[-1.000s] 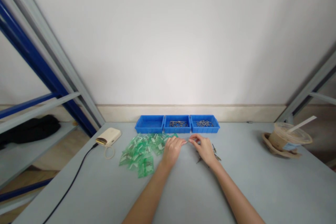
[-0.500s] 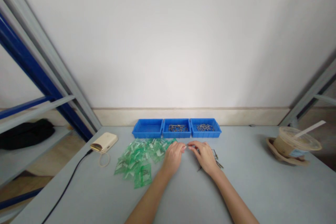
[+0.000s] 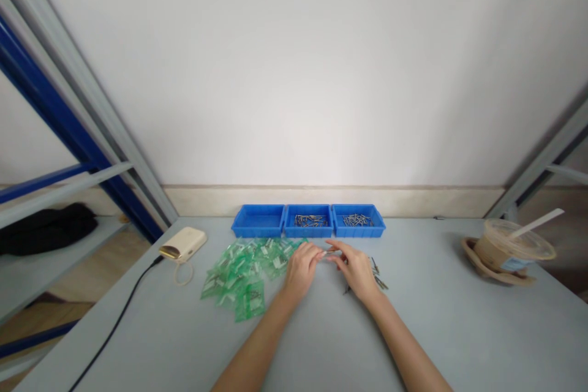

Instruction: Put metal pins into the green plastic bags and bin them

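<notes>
My left hand [image 3: 302, 266] is closed in a pinch on a small whitish piece [image 3: 325, 253] whose kind I cannot make out. Facing it, my right hand [image 3: 357, 268] curves its thumb and forefinger around a thin metal piece, like a screw, that points toward the left fingertips. Loose screws [image 3: 379, 280] lie on the table just right of my right hand, some hidden by it. To the left, beside my left hand, spreads a heap of green plastic bags [image 3: 239, 269] with small pieces inside.
Three blue trays stand in a row: an empty left tray [image 3: 260, 233], a middle tray [image 3: 307, 232] and a right tray [image 3: 359, 232] holding screws. A cream device [image 3: 186, 244] with a black cable lies left. A lidded cup [image 3: 503, 251] sits in a cardboard holder at right.
The right thumb and forefinger have parted slightly, and a thin metal piece now shows between them. The left hand stays nearly in place. The whole view has shifted a little.
</notes>
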`<state>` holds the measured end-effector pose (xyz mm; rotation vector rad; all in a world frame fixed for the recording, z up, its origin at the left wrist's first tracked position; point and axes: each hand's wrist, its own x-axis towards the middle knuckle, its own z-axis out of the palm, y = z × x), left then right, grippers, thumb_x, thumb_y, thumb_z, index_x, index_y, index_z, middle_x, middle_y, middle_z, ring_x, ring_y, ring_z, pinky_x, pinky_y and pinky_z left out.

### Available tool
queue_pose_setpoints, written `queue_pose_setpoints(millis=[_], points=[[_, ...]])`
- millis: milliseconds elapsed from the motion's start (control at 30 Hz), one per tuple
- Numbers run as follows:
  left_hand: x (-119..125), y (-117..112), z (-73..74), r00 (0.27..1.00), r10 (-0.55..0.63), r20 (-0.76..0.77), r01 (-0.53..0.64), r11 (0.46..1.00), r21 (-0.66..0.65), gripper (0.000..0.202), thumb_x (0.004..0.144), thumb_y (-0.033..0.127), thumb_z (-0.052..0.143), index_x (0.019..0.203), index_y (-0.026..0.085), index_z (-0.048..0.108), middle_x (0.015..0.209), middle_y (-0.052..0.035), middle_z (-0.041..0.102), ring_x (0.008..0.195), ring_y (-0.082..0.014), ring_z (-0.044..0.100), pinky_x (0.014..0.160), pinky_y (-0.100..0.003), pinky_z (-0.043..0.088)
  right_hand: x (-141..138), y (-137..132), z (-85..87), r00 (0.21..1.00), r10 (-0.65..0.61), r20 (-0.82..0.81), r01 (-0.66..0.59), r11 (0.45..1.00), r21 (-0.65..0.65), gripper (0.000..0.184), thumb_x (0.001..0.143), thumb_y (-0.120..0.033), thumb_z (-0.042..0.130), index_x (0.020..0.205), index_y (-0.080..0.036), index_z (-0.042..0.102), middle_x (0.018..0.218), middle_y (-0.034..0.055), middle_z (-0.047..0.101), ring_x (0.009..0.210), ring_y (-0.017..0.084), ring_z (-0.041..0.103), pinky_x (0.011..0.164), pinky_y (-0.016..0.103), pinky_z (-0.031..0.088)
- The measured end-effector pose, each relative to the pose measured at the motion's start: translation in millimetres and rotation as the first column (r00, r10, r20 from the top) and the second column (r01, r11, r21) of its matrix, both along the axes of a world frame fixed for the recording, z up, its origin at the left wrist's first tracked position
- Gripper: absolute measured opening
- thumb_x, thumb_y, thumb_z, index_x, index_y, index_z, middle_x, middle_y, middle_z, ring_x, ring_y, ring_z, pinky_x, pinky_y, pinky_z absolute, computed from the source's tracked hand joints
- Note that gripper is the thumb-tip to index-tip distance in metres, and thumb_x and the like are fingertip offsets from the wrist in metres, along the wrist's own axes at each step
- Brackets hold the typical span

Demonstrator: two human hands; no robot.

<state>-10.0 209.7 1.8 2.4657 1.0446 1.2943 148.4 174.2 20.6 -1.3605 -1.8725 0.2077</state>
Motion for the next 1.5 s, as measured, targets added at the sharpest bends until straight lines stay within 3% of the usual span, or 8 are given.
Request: queue_pose_setpoints(millis=[233, 433, 567, 800, 1000, 1100, 1233, 1500], points=[[-6, 0, 11.0, 0.985, 0.108, 0.138, -0.105, 0.994, -0.027, 0.043, 0.093, 0.032, 0.024, 0.061, 0.017, 0.048, 0.065, -0.0023, 0.054, 0.070, -0.0152, 0.048, 0.069, -0.028, 0.034, -14, 16, 18.6, 0.976, -0.050, 0.211, 0.042, 0.998, 0.041, 0.029, 0.089, -0.038, 0.042, 0.085, -0.024, 0.066, 0.079, 0.0000, 0.068, 0.068, 0.014, 0.061, 0.064, 0.023, 0.038], [-33, 20, 14.9, 0.809, 0.345, 0.476, -0.319, 0.938, -0.138, 0.051, 0.093, 0.038, 0.017, 0.053, 0.019, 0.043, 0.056, -0.0020, 0.052, 0.060, -0.0142, 0.049, 0.065, -0.027, 0.037, -43, 63, 65.7, 0.852, -0.307, 0.424, 0.253, 0.951, 0.180, 0.031, 0.089, -0.039, 0.041, 0.085, -0.020, 0.065, 0.089, 0.0079, 0.064, 0.084, 0.020, 0.056, 0.068, 0.028, 0.032], [-38, 24, 12.7, 0.747, 0.373, 0.550, -0.326, 0.927, -0.186, 0.052, 0.093, 0.040, 0.019, 0.051, 0.019, 0.043, 0.054, -0.0014, 0.051, 0.058, -0.0136, 0.050, 0.063, -0.026, 0.038, -40, 42, 48.7, 0.851, -0.317, 0.419, 0.238, 0.944, 0.230, 0.022, 0.089, -0.031, 0.042, 0.094, -0.022, 0.061, 0.101, 0.0068, 0.059, 0.093, 0.020, 0.050, 0.073, 0.031, 0.031], [-25, 15, 11.9, 0.919, 0.268, 0.290, -0.257, 0.963, -0.078, 0.050, 0.094, 0.035, 0.020, 0.052, 0.018, 0.043, 0.055, -0.0018, 0.050, 0.062, -0.0147, 0.048, 0.065, -0.028, 0.036, -30, 4, -6.5, 0.918, -0.066, 0.392, 0.106, 0.991, -0.083, 0.008, 0.080, -0.029, 0.058, 0.084, -0.028, 0.064, 0.099, 0.0003, 0.058, 0.095, 0.019, 0.049, 0.076, 0.032, 0.029], [-20, 4, 11.8, 0.998, 0.050, -0.042, -0.051, 0.999, -0.009, 0.022, 0.088, 0.037, 0.042, 0.087, 0.018, 0.054, 0.083, -0.0025, 0.057, 0.081, -0.0165, 0.050, 0.073, -0.029, 0.039, -30, 9, -2.1, 0.930, -0.108, 0.352, 0.150, 0.984, -0.096, 0.012, 0.082, -0.026, 0.052, 0.079, -0.023, 0.063, 0.087, 0.0019, 0.063, 0.090, 0.019, 0.054, 0.075, 0.030, 0.032], [-17, 0, 13.3, 0.992, -0.010, -0.127, 0.011, 1.000, 0.006, 0.018, 0.089, 0.032, 0.043, 0.097, 0.020, 0.054, 0.093, -0.0028, 0.058, 0.089, -0.0170, 0.049, 0.079, -0.030, 0.039, -21, 11, -0.8, 0.975, -0.152, 0.159, 0.173, 0.977, -0.127, 0.017, 0.084, -0.027, 0.047, 0.081, -0.021, 0.062, 0.077, 0.0013, 0.065, 0.076, 0.017, 0.058, 0.070, 0.027, 0.036], [-13, -1, 12.4, 0.983, -0.022, -0.180, 0.028, 0.999, 0.029, 0.018, 0.090, 0.025, 0.040, 0.090, 0.020, 0.058, 0.088, -0.0028, 0.059, 0.085, -0.0169, 0.050, 0.079, -0.031, 0.038, -10, 14, -0.3, 0.990, -0.108, -0.090, 0.088, 0.974, -0.208, 0.018, 0.081, -0.028, 0.047, 0.075, -0.021, 0.063, 0.071, -0.0003, 0.067, 0.065, 0.016, 0.060, 0.065, 0.026, 0.040], [-14, 4, 8.8, 0.994, -0.013, -0.113, 0.018, 0.999, 0.048, 0.022, 0.089, 0.024, 0.042, 0.083, 0.017, 0.062, 0.079, -0.0035, 0.063, 0.077, -0.0172, 0.051, 0.073, -0.030, 0.040, -9, 11, 9.5, 0.979, -0.056, -0.194, 0.016, 0.979, -0.202, 0.021, 0.080, -0.033, 0.049, 0.083, -0.020, 0.064, 0.073, 0.0013, 0.068, 0.069, 0.017, 0.061, 0.070, 0.028, 0.042]])
